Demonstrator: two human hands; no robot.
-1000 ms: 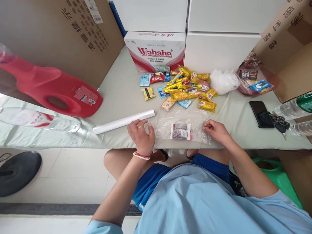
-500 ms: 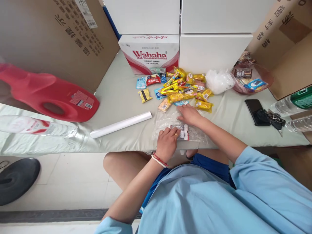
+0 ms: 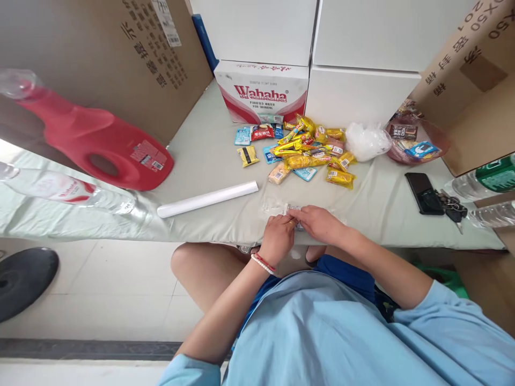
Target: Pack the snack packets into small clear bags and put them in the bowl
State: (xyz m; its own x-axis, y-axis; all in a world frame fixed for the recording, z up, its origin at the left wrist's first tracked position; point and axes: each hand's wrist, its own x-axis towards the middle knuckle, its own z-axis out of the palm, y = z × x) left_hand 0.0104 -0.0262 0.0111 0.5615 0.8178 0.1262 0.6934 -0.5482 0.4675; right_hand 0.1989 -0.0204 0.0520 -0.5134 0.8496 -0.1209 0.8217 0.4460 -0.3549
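Right at the table's near edge, both hands are down on the clear bag (image 3: 277,206). The left hand (image 3: 278,237), red-and-white bracelet at the wrist, has its fingers curled and pressing on the plastic. The right hand (image 3: 319,222) lies just beside it, fingers bent, fingertips meeting the left's over the bag. Whether either one is pinching the plastic or only pressing it flat, I cannot tell. The bag lies flat on the grey-green table cover (image 3: 209,161), mostly hidden under the hands, a crumpled bit showing to the left.

Left of the hands, a white roll (image 3: 207,199) lies at a slant. Further left, a water bottle (image 3: 64,190) on its side, and behind it a big red jug (image 3: 92,142), also lying down.

Off to the right, a black phone (image 3: 423,192) with keys (image 3: 453,206) touching it, and two more bottles (image 3: 488,179) at the edge.

Past the bag, a heap of snack packets (image 3: 306,153), mostly yellow, a few blue ones at its left. Just right of it, a bunch of white plastic (image 3: 367,140), then a reddish bag (image 3: 414,142) with more packets in it.

At the back, a Wahaha carton (image 3: 261,91), white boxes (image 3: 362,91) beside it, and cardboard (image 3: 120,59) on both sides.
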